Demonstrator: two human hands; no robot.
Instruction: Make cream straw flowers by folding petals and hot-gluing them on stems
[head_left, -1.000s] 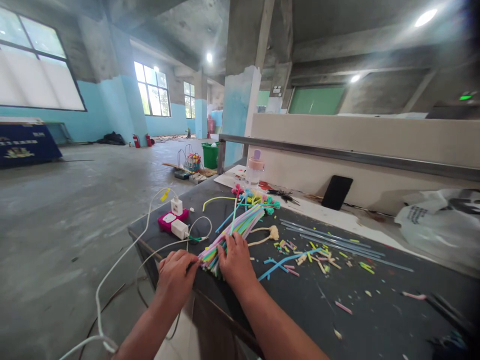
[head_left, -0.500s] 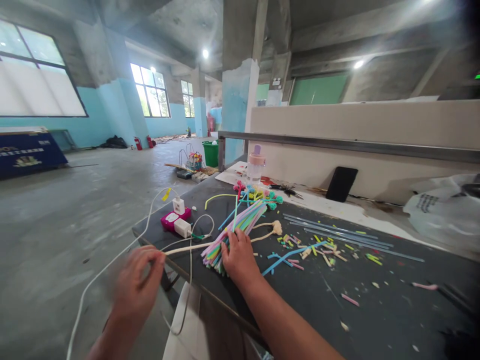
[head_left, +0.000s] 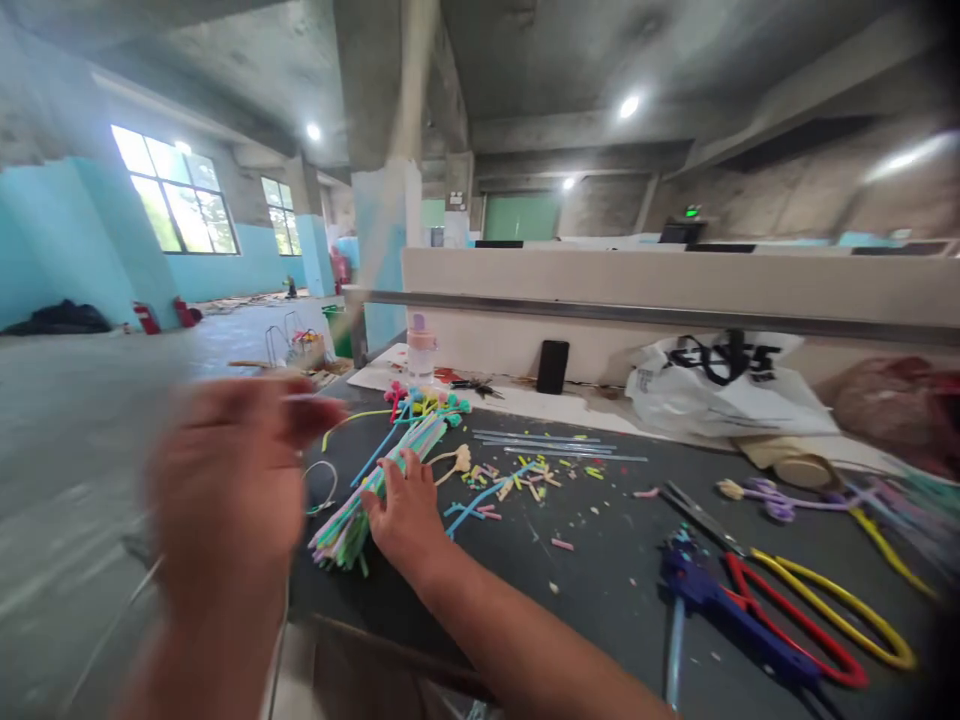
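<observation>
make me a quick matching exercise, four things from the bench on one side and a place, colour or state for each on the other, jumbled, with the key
Column one
1. right hand
2. scissors
3. phone
4. bottle

Column two
A. black, propped upright
B. pink and lilac towards the top
C. on the bundle
D. partly red, partly yellow

Pairs: 1-C, 2-D, 3-A, 4-B
</observation>
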